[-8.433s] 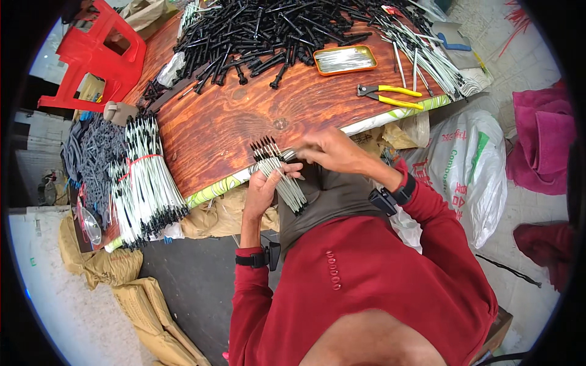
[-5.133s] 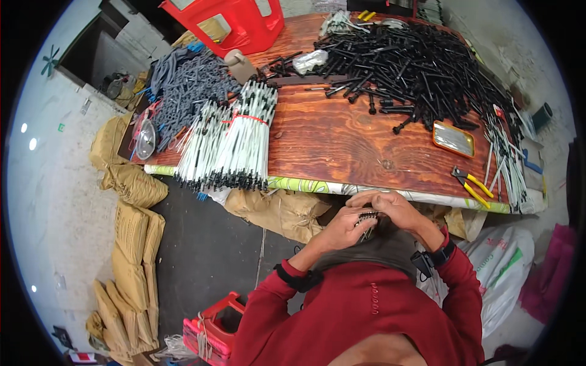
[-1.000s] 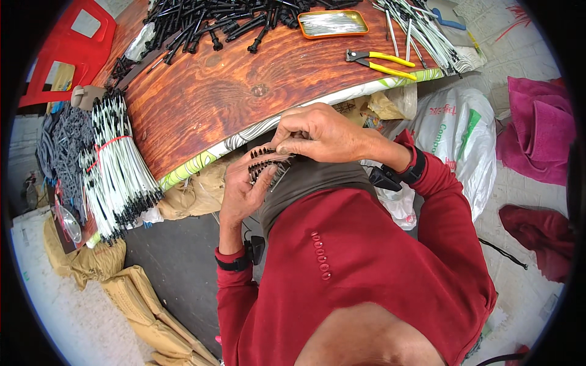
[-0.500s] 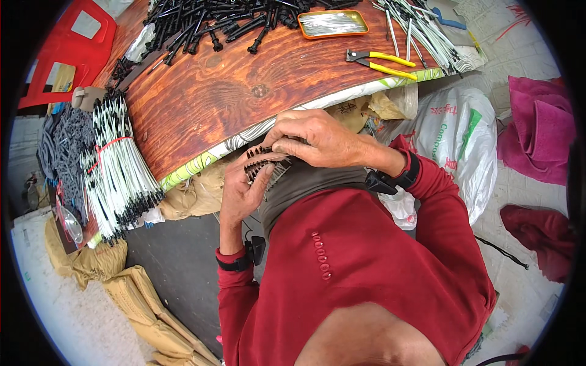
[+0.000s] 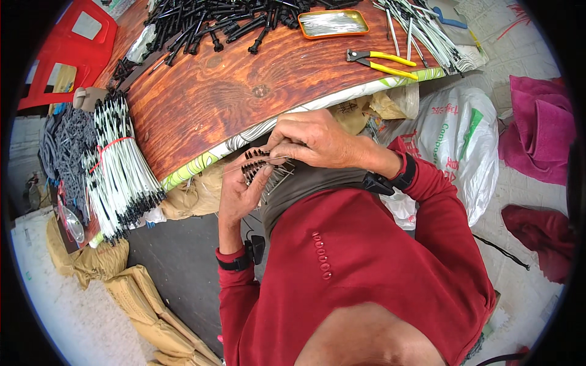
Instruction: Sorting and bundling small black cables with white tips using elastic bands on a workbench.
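Note:
Just below the table's edge, my left hand (image 5: 238,189) is closed round a bunch of thin metal pins with black tips (image 5: 251,171); its thumb presses along their near side. The pins' bare silvery shafts stick out to the right, toward my lap. Close against the bunch, my right hand (image 5: 314,141) has its thumb and index finger pinched together over a thin wire (image 5: 276,160). That wire lies across the top of the black tips. My right fingers partly hide the far side of the bunch.
On the wooden table (image 5: 213,104) lie black plastic parts (image 5: 244,21), an orange tin (image 5: 334,24) of thin silvery wires, yellow-handled cutting pliers (image 5: 390,63) and white rods (image 5: 421,30). A tied bundle of white rods (image 5: 122,165) stands at left. A white plastic bag (image 5: 458,140) is at right.
The thin wire across the black tips shows more plainly now. My right fingers have shifted slightly at the bunch, while my left hand keeps its hold.

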Tool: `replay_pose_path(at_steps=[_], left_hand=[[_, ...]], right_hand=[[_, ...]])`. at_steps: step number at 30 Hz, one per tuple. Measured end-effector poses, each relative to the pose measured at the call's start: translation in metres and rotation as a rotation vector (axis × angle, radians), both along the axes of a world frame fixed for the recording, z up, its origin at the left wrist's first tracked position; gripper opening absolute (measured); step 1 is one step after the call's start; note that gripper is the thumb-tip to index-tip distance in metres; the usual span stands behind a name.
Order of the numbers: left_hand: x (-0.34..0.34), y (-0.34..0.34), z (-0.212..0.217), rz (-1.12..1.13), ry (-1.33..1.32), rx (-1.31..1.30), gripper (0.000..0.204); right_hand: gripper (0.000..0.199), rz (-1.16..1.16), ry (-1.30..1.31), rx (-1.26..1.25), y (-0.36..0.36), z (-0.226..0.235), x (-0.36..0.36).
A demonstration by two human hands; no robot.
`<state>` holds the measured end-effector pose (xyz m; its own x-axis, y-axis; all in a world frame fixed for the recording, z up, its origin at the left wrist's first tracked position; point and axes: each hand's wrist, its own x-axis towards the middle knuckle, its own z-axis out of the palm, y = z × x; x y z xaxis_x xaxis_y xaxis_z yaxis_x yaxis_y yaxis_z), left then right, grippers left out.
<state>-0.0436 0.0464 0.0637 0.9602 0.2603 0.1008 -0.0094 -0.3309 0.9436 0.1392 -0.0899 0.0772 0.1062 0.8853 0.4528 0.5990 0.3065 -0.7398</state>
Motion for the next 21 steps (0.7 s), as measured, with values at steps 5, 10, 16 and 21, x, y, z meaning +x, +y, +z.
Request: replay_pose_path(at_steps=[5,10,16,21], left_hand=[[-0.001,-0.003,-0.004,0.045,-0.003,-0.060,0.016],[0.003,-0.002,-0.004,0.013,-0.056,-0.015,0.016],[0.000,-0.003,0.007,0.033,0.096,-0.043,0.016],[-0.004,-0.001,0.006,0.047,0.004,-0.040,0.015]], right_hand=[[0.011,-0.092,0.023,-0.157,-0.008,0.002,-0.002],[0.009,-0.119,-0.083,0.061,-0.004,-0.003,-0.006],[0.009,-0.127,-0.185,0.145,-0.002,-0.006,-0.006],[0.013,-0.143,-0.126,0.174,0.000,-0.005,-0.011]])
